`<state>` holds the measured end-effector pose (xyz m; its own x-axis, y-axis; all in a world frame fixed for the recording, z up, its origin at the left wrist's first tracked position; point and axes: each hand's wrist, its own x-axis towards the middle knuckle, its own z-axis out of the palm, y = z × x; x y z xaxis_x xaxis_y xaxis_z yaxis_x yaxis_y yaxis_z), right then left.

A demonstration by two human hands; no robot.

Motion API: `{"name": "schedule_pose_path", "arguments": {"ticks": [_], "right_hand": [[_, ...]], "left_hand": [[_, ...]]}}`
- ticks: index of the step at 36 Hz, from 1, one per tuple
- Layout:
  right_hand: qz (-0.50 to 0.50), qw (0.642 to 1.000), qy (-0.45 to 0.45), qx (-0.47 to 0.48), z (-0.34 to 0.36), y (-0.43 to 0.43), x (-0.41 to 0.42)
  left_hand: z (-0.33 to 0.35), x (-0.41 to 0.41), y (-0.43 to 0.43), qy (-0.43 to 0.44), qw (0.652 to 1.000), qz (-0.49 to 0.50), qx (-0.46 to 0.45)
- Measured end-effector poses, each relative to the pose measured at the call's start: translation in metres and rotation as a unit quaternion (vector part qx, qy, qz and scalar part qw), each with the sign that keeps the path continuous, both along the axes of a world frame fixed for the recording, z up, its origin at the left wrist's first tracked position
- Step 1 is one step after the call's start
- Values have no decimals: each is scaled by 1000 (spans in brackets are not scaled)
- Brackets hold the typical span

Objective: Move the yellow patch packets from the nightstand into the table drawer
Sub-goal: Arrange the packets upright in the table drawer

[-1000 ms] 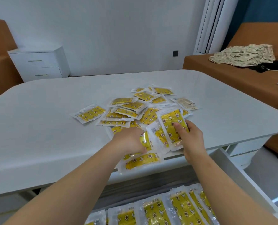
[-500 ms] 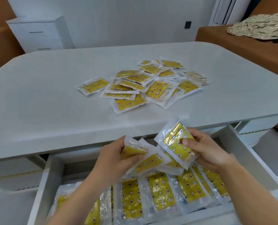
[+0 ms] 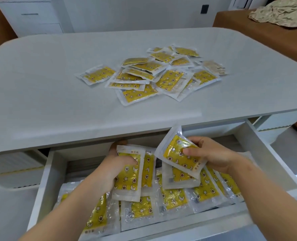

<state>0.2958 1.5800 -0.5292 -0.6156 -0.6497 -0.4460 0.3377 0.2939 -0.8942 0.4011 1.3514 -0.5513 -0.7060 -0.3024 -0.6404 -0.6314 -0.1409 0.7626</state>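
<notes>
The white table drawer (image 3: 259, 150) stands pulled out below the tabletop, lined with several yellow patch packets (image 3: 172, 197). Inside the drawer, my left hand (image 3: 114, 164) grips an upright yellow packet (image 3: 128, 178), with more packets stacked just behind it. My right hand (image 3: 212, 153) pinches another yellow packet (image 3: 177, 153), tilted, a little above the drawer's contents. A loose pile of several more yellow packets (image 3: 151, 75) lies on the grey tabletop (image 3: 48, 80).
A white nightstand (image 3: 33, 16) stands against the far wall at the left. A brown sofa (image 3: 259, 26) with a crumpled cloth (image 3: 281, 13) is at the right. The drawer's front rim (image 3: 161, 230) runs close below my forearms.
Both hands carried packets from the tabletop pile down over the table's edge into the open drawer. The view has tilted down and moved closer.
</notes>
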Motion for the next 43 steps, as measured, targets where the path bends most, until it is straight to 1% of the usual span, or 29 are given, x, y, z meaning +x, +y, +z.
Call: {"name": "schedule_pose_path", "arguments": {"ticks": [3,5,7,9,12,14,16,18,20,22,26,29,31,38,43], "right_hand": [[31,996,62,54,0,-4,4],[60,990,88,88,1,-8,6],[88,986,94,106,1,-13,8],[87,987,85,108,-1,-20,10],[72,990,61,109,-5,-35,16],[78,988,58,116,-9,-48,21],[106,983,67,134,-12,-60,25],[149,972,87,162,-16,-67,28],[170,960,116,190,-19,-69,29],[168,951,147,213,-23,-68,28],[170,943,181,222,-23,-67,27],[171,932,215,235,-24,-69,27],[170,931,220,237,-23,-70,28],[136,929,232,252,-20,-67,27],[104,946,210,225,-12,-60,25]], "left_hand": [[0,5,-2,2,1000,0,12],[0,9,-7,19,1000,1,-6],[-2,16,-13,30,999,-5,-38],[-5,21,-18,22,997,-21,-72],[-8,23,-24,6,989,-76,-129],[-9,22,-26,0,972,-138,-188],[-9,20,-28,-5,954,-185,-238],[-10,19,-30,-15,942,-211,-262],[-11,19,-33,-27,934,-231,-270],[-11,20,-37,-41,922,-262,-281],[-5,18,-38,-53,889,-338,-305],[-2,18,-39,-63,881,-386,-266],[-7,19,-37,-75,870,-413,-258],[-9,20,-28,-50,869,-423,-252],[-8,24,-27,-50,836,-439,-327]]}}
